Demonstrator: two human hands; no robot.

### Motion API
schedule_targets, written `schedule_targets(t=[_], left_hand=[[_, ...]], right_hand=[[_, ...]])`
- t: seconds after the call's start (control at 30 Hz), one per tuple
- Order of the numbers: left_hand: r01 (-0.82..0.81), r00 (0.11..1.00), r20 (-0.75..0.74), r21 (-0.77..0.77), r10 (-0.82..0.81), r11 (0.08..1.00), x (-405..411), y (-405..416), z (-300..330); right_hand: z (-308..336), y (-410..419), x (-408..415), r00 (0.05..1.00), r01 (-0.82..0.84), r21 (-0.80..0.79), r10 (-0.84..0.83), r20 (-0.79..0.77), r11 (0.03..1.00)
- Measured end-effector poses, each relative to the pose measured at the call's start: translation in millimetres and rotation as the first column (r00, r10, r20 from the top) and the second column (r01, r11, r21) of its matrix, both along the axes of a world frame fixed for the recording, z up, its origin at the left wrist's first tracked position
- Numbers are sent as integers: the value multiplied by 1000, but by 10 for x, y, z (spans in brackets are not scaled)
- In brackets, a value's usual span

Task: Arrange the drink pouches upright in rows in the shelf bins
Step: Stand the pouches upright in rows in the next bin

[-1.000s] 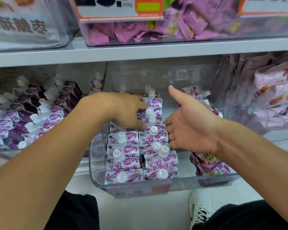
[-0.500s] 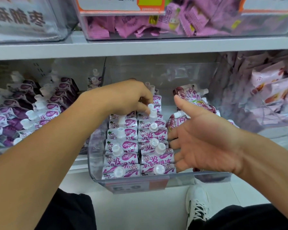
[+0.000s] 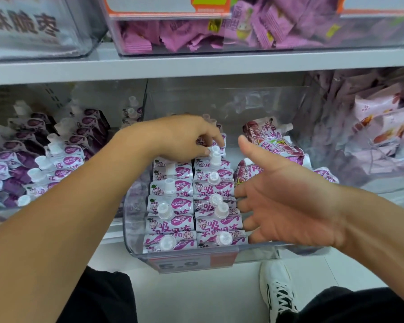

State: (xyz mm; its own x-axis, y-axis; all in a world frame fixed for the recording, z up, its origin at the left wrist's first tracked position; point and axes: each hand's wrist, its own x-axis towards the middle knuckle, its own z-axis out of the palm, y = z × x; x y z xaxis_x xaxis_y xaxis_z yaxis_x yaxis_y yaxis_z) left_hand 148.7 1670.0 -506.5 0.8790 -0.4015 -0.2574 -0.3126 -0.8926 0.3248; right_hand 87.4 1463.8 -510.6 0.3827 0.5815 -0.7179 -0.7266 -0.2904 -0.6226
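Already, much of the job looked done. At nine o'clock, the left bin [image 3: 56, 206] held purple-and-white pouches [image 3: 63, 159] in rough slanting ranks, caps up, though less square than the middle ones. In the centre bin [image 3: 135, 229], two neat rows of drink pouches [image 3: 173, 206] stood upright, running from six o'clock at the front wall back toward twelve.

The left hand [image 3: 182, 138] reached in over the far end of those rows, its fingers curled down and pinching the white cap [image 3: 215, 150] of a rear pouch in the right-hand row, seemingly settling it into line. The right hand [image 3: 289, 206], toward three o'clock, was spread wide, thumb raised, its straight fingertips [image 3: 240, 193] pressed flat against the side of the right-hand row, apparently bracing it; it held nothing.

Beyond that hand, at about one o'clock inside the same bin, several loose pouches [image 3: 273, 141] with darker grape print lay tumbled on their sides, spouts pointing various ways. These, I judged, were what remained: a third row had yet to be stood up in the bin's right portion.
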Motion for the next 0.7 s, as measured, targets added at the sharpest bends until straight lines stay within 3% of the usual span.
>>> schedule_targets(t=[0.1, 0.2, 0.27, 0.33, 0.57, 0.7], left_hand=[[32, 999, -28, 12, -32, 999, 17, 22, -13], [39, 998, -61, 42, -36, 998, 36, 28, -64], [11, 999, -39, 23, -10, 1000, 58, 23, -84], [7, 1000, -7, 19, -7, 1000, 74, 10, -81], [-99, 989, 101, -115, 111, 988, 121, 39, -66], [-148, 972, 177, -49, 155, 988, 145, 20, -72]], right_hand=[[18, -36, 72, 996, -51, -49, 55, 71, 997], [45, -5, 266, 946, 135, -156, -80, 313, 979], [41, 70, 366, 940, 169, -116, -125, 316, 979], [-18, 175, 406, 950, 121, -103, -86, 299, 987], [-131, 323, 436, 842, 134, -321, 64, 536, 938], [-169, 383, 431, 756, 73, -443, 240, 609, 893]])
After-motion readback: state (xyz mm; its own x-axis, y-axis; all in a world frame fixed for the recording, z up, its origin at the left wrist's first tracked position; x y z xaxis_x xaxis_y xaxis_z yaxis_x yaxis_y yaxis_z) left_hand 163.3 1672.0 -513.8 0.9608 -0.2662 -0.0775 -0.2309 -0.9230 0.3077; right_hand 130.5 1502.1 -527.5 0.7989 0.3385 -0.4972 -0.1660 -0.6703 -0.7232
